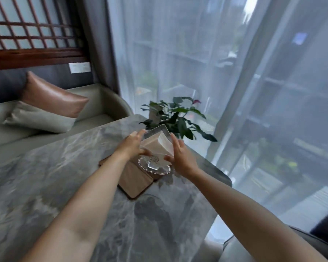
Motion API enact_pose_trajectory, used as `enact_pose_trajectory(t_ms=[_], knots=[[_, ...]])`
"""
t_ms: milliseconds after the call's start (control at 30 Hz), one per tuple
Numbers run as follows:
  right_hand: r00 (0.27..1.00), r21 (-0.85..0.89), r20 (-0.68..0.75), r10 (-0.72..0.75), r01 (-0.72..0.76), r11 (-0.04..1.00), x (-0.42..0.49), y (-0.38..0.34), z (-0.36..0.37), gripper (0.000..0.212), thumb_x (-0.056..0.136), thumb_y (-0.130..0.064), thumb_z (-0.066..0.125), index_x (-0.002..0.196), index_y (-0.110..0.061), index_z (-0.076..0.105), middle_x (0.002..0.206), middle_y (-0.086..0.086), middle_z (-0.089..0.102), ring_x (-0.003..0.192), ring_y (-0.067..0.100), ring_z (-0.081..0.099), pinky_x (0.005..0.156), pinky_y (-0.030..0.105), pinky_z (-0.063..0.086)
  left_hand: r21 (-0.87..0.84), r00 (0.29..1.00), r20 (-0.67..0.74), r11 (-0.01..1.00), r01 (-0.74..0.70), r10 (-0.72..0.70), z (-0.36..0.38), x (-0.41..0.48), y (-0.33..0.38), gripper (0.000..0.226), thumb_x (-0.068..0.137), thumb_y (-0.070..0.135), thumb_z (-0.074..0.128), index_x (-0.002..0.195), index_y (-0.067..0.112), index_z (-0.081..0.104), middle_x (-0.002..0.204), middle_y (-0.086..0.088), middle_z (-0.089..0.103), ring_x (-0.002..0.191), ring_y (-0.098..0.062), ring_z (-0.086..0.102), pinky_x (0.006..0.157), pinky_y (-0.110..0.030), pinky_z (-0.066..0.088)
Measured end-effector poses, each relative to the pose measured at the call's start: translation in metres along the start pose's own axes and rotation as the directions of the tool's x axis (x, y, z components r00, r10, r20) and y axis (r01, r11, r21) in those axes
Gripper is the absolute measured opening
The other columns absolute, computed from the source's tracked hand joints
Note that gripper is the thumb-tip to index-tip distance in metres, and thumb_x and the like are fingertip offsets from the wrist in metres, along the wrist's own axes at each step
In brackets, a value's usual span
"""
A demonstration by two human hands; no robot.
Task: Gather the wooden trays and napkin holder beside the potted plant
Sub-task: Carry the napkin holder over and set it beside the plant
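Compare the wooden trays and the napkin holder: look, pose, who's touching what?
The wooden trays are flat, tan and opaque, lying stacked on the marble table; the napkin holder is clear, stands on a round base and carries white napkins. The left hand and right hand both grip the holder; neither grips the trays. The holder sits above the trays; contact is unclear. Both lie near the potted plant.

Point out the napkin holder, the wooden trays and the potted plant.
napkin holder (154, 166), head view, on its clear round base.
wooden trays (135, 183), head view, on the top tray's bare surface.
potted plant (181, 125), head view, on a large dark leaf.
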State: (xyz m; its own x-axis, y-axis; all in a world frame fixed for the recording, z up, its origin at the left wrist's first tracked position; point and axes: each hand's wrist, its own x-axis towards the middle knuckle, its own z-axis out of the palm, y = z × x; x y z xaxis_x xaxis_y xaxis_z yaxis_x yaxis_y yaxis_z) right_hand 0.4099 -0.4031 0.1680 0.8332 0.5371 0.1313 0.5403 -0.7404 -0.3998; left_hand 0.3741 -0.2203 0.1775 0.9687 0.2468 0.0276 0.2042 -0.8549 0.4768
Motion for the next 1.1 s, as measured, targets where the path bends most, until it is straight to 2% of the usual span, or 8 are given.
enact_pose_trajectory(t_ms=[133, 367, 500, 700, 933, 1100], knots=[[0.997, -0.004, -0.029, 0.065, -0.065, 0.998, -0.004, 0.052, -0.019, 0.081, 0.087, -0.029, 0.059, 0.148, -0.015, 0.007, 0.142, 0.015, 0.037, 0.122, 0.032, 0.044, 0.094, 0.044, 0.045, 0.045, 0.996, 0.049, 0.996, -0.079, 0.076, 0.027, 0.029, 0.046, 0.085, 0.062, 0.042, 0.082, 0.13, 0.014, 0.039, 0.123, -0.017, 0.056, 0.11, -0.033, 0.056, 0.089, -0.044, 0.047], [0.981, 0.029, -0.068, 0.184, -0.182, 0.983, -0.013, 0.129, -0.036, 0.081, 0.087, -0.031, 0.06, 0.148, -0.018, 0.008, 0.137, 0.013, 0.04, 0.117, 0.031, 0.047, 0.082, 0.04, 0.046, 0.059, 0.974, 0.148, 0.982, -0.18, 0.17, 0.079, 0.068, 0.109, 0.076, 0.065, 0.039, 0.081, 0.122, 0.011, 0.039, 0.117, -0.016, 0.058, 0.103, -0.034, 0.058, 0.078, -0.041, 0.047], [0.963, 0.054, -0.063, 0.26, -0.257, 0.965, -0.016, 0.17, -0.04, 0.08, 0.085, -0.032, 0.061, 0.147, -0.02, 0.012, 0.135, 0.013, 0.042, 0.115, 0.031, 0.048, 0.079, 0.04, 0.046, 0.064, 0.959, 0.195, 0.973, -0.221, 0.205, 0.113, 0.087, 0.138, 0.078, 0.066, 0.041, 0.08, 0.127, 0.012, 0.038, 0.121, -0.016, 0.058, 0.105, -0.033, 0.058, 0.08, -0.04, 0.048], [0.929, 0.1, -0.047, 0.368, -0.362, 0.927, -0.017, 0.223, -0.038, 0.079, 0.085, -0.03, 0.062, 0.147, -0.021, 0.013, 0.134, 0.01, 0.042, 0.116, 0.029, 0.048, 0.079, 0.04, 0.046, 0.042, 0.941, 0.256, 0.97, -0.241, 0.223, 0.162, 0.116, 0.17, 0.075, 0.067, 0.041, 0.079, 0.123, 0.011, 0.039, 0.12, -0.014, 0.059, 0.105, -0.033, 0.058, 0.08, -0.04, 0.046], [0.896, 0.115, -0.016, 0.443, -0.438, 0.891, -0.013, 0.261, -0.019, 0.079, 0.085, -0.03, 0.063, 0.146, -0.022, 0.014, 0.132, 0.011, 0.044, 0.114, 0.03, 0.049, 0.078, 0.04, 0.046, 0.051, 0.915, 0.332, 0.964, -0.261, 0.23, 0.205, 0.141, 0.18, 0.086, 0.068, 0.041, 0.079, 0.136, 0.017, 0.031, 0.131, -0.013, 0.054, 0.115, -0.033, 0.055, 0.09, -0.045, 0.049], [0.886, 0.12, -0.008, 0.464, -0.46, 0.88, -0.01, 0.274, -0.004, 0.079, 0.085, -0.025, 0.063, 0.146, -0.023, 0.014, 0.13, 0.012, 0.044, 0.11, 0.031, 0.051, 0.074, 0.037, 0.043, 0.075, 0.909, 0.337, 0.955, -0.287, 0.247, 0.224, 0.148, 0.175, 0.082, 0.07, 0.041, 0.077, 0.134, 0.014, 0.033, 0.128, -0.015, 0.056, 0.11, -0.035, 0.058, 0.086, -0.046, 0.049]])
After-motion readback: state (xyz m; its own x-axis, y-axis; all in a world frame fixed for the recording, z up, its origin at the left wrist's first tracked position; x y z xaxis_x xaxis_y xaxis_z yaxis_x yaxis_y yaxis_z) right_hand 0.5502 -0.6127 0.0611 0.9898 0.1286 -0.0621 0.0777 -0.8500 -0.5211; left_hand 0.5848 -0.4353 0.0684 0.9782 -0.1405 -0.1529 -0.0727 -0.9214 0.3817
